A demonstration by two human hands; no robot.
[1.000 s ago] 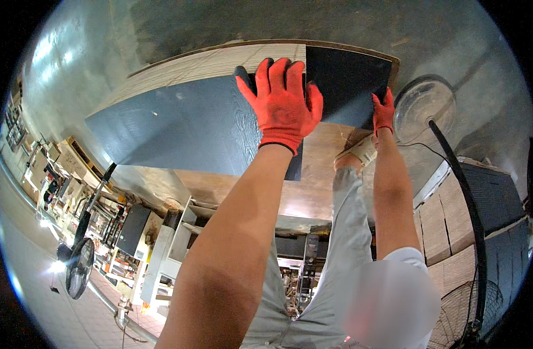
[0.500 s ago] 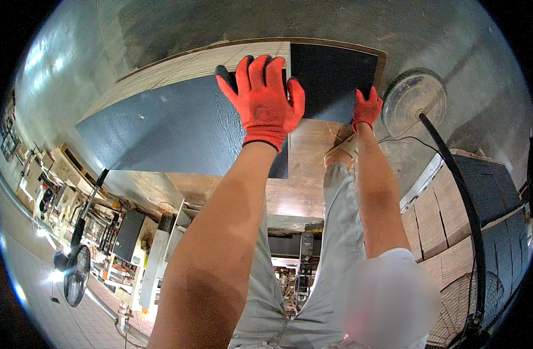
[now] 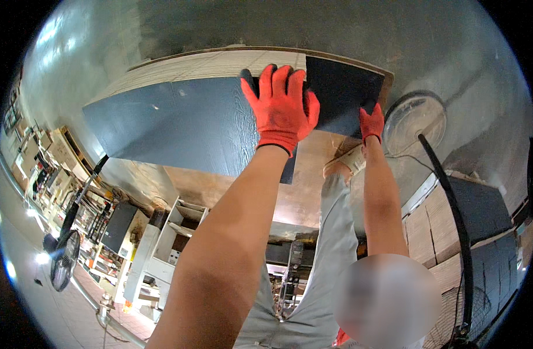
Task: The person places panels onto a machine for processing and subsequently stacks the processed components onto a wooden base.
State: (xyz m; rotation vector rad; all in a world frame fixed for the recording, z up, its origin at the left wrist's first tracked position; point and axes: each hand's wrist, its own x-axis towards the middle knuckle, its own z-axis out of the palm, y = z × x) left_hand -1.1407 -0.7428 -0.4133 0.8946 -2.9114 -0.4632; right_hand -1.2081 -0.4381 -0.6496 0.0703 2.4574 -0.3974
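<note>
My left hand (image 3: 282, 113), in a red glove with dark fingertips, lies with fingers spread near the right end of a blue-grey board (image 3: 179, 125) with an embossed wood-grain face. Beyond that board shows a band of pale, layered edges (image 3: 220, 65). To the right, a black board (image 3: 342, 93) sits beside the layered band, its near part in light shadow. My right hand (image 3: 371, 122), also gloved in red, closes on the near right edge of the black board; its fingers underneath are hidden.
A brown sheet (image 3: 313, 168) lies beneath the boards. A floor fan's round base (image 3: 416, 125) and black pole (image 3: 452, 180) stand close on the right, by stacked boards (image 3: 481, 212). Another fan (image 3: 66, 262) and cluttered shelving (image 3: 103, 215) are at the left. My shoe (image 3: 352, 160) is beside my right hand.
The view has shifted and turned slightly, so the boards and both hands appear a little further right and lower. Both hands stay at about the same places on the boards.
</note>
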